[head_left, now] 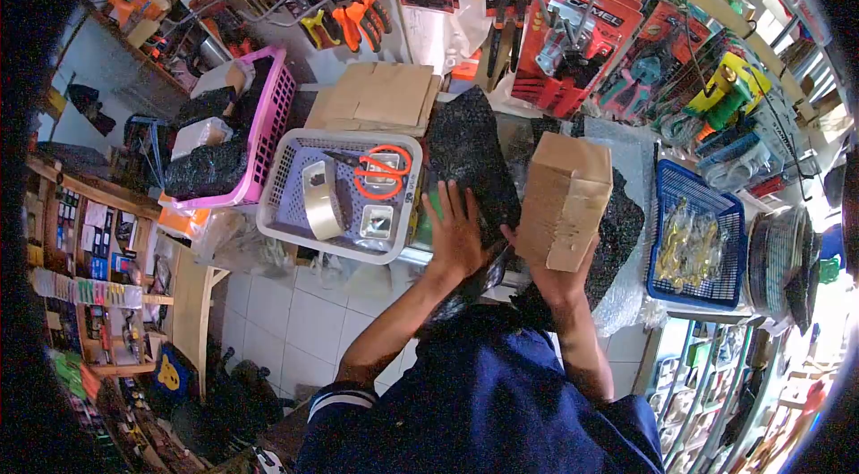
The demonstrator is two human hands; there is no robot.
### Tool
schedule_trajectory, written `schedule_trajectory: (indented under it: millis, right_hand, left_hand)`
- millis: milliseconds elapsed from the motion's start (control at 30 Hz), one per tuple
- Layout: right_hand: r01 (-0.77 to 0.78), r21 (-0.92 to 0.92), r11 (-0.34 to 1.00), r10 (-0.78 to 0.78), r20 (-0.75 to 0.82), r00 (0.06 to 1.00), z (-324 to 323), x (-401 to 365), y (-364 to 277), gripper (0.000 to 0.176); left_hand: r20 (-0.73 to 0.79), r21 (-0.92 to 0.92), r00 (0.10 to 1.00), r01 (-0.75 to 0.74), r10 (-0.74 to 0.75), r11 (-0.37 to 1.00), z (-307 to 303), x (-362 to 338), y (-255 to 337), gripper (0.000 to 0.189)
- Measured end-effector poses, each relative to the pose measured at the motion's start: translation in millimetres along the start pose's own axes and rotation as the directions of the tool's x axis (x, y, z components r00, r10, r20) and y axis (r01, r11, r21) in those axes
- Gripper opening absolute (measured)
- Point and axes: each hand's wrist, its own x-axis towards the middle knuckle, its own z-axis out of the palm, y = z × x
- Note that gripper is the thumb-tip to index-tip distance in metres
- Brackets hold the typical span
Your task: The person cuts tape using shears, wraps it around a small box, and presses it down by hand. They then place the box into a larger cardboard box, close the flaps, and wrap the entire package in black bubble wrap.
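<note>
A brown cardboard box (567, 197), with tape along one side, is held up by my right hand (562, 280), whose fingers grip its lower end. My left hand (459, 232) lies with fingers spread on a sheet of black bubble wrap (472, 156) on the counter, left of the box. More black bubble wrap (624, 232) lies to the right of the box, over clear bubble wrap (633, 161). A light grey basket (400, 232) to the left contains orange-handled scissors (383, 172) and a roll of tape (322, 198).
Flattened cardboard (371, 98) lies behind the grey basket. A pink basket (273, 121) with wrapped parcels stands at left. The blue basket (740, 250) at right contains bagged gold-coloured items. Tools in red packs (582, 27) hang above the counter's back.
</note>
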Motion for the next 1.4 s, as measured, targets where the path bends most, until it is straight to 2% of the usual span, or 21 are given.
schedule_trajectory:
  millis: [167,267,367,467,533,567,667,767,833,867,933,967,1033,1100,1133,1167,1200,1267,1333,1367,1400]
  right_hand:
    - [0.000,0.047,0.999,0.000,0.001,1.000,6.3,2.2,6.4,0.066]
    - [0.011,0.075,0.997,-0.011,0.001,1.000,-1.2,-0.3,3.9,0.066]
    - [0.045,0.091,0.995,-0.037,-0.086,0.996,-8.3,-6.9,-1.1,0.067]
    - [0.090,0.098,0.991,-0.079,-0.112,0.991,-16.6,-13.3,-8.0,0.066]
    - [0.106,0.140,0.984,-0.096,-0.077,0.992,-17.1,-16.5,-13.1,0.066]
    - [0.113,0.157,0.981,-0.104,-0.067,0.992,-17.2,-18.4,-15.3,0.065]
    - [0.125,0.165,0.978,-0.119,-0.043,0.992,-18.3,-24.6,-19.6,0.064]
    - [0.096,0.112,0.989,-0.099,0.025,0.995,-13.3,-20.2,-25.1,0.064]
    - [0.050,0.030,0.998,-0.050,0.024,0.998,0.3,-18.7,-31.7,0.065]
    - [0.011,-0.026,1.000,-0.012,-0.052,0.999,-6.0,-15.2,-31.9,0.065]
    - [-0.070,-0.131,0.989,0.042,-0.210,0.977,-13.6,-6.4,-33.5,0.067]
    - [-0.121,-0.243,0.963,0.076,-0.184,0.980,-6.2,-9.2,-37.7,0.066]
    - [-0.148,-0.440,0.886,0.081,-0.166,0.983,0.0,-3.9,-42.1,0.064]
    - [-0.204,-0.434,0.878,0.147,-0.162,0.976,-5.2,-1.0,-46.2,0.061]
    - [-0.248,-0.440,0.863,0.182,-0.187,0.965,-5.2,2.2,-48.4,0.060]
    - [-0.289,-0.447,0.846,0.216,-0.207,0.954,-4.4,8.0,-51.3,0.060]
    - [-0.301,-0.451,0.840,0.230,-0.207,0.951,-5.1,15.5,-54.0,0.060]
    - [-0.336,-0.448,0.829,0.265,-0.214,0.940,-11.2,28.1,-53.6,0.061]
    - [-0.377,-0.465,0.801,0.296,-0.239,0.925,-1.4,37.5,-51.6,0.064]
    - [-0.390,-0.467,0.794,0.323,-0.219,0.921,-2.2,44.5,-49.3,0.064]
    - [-0.402,-0.469,0.786,0.350,-0.198,0.916,-5.9,52.4,-47.9,0.064]
  left_hand:
    - [0.022,0.186,1.000,-0.023,0.019,0.982,-7.6,28.6,6.4,0.103]
    - [-0.109,0.138,0.979,-0.158,0.174,0.978,10.8,34.3,3.4,0.093]
    - [-0.311,0.397,0.892,-0.192,0.328,0.898,64.1,39.3,12.1,0.084]
    - [-0.206,0.269,0.940,-0.214,0.273,0.939,78.2,15.9,30.0,0.082]
    - [-0.219,-0.074,0.954,-0.226,0.205,0.971,48.5,3.2,32.7,0.087]
    - [-0.215,-0.245,0.961,-0.224,0.172,0.943,29.8,-1.3,32.9,0.090]
    - [-0.114,-0.292,0.962,-0.272,0.249,0.917,-3.8,3.1,24.2,0.100]
    - [-0.141,-0.295,0.903,-0.430,0.406,0.853,8.7,27.4,0.0,0.105]
    - [-0.101,-0.206,0.896,-0.444,0.433,0.872,-1.9,37.2,-10.1,0.099]
    - [-0.081,-0.161,0.891,-0.455,0.448,0.876,-9.7,38.5,-12.8,0.096]
    - [-0.179,-0.215,0.899,-0.432,0.400,0.876,-29.9,28.7,-13.5,0.084]
    - [-0.225,-0.247,0.901,-0.422,0.372,0.872,-42.5,18.6,-13.1,0.077]
    - [-0.366,-0.534,0.917,-0.346,0.158,0.772,-77.2,-16.3,-16.5,0.053]
    - [-0.330,-0.736,0.943,-0.233,-0.037,0.636,-88.5,-66.9,-26.3,0.037]
    - [-0.267,-0.857,0.928,-0.107,-0.258,0.504,-73.4,-99.3,-21.3,0.035]
    - [-0.167,-0.943,0.873,-0.006,-0.459,0.333,-51.1,-127.5,-17.0,0.033]
    - [0.014,-0.960,0.870,0.150,-0.493,0.236,-30.1,-147.6,-15.0,0.033]
    - [0.382,-0.887,0.774,0.460,-0.506,0.033,-1.0,-178.9,-16.2,0.034]
    - [0.576,-0.774,0.807,0.488,-0.129,-0.404,-3.8,-171.2,-15.7,0.033]
    - [0.581,-0.631,0.810,0.511,0.080,-0.584,-4.8,-165.9,-14.6,0.032]
    - [0.484,-0.795,0.874,0.458,0.040,-0.397,2.1,-164.1,-13.4,0.030]
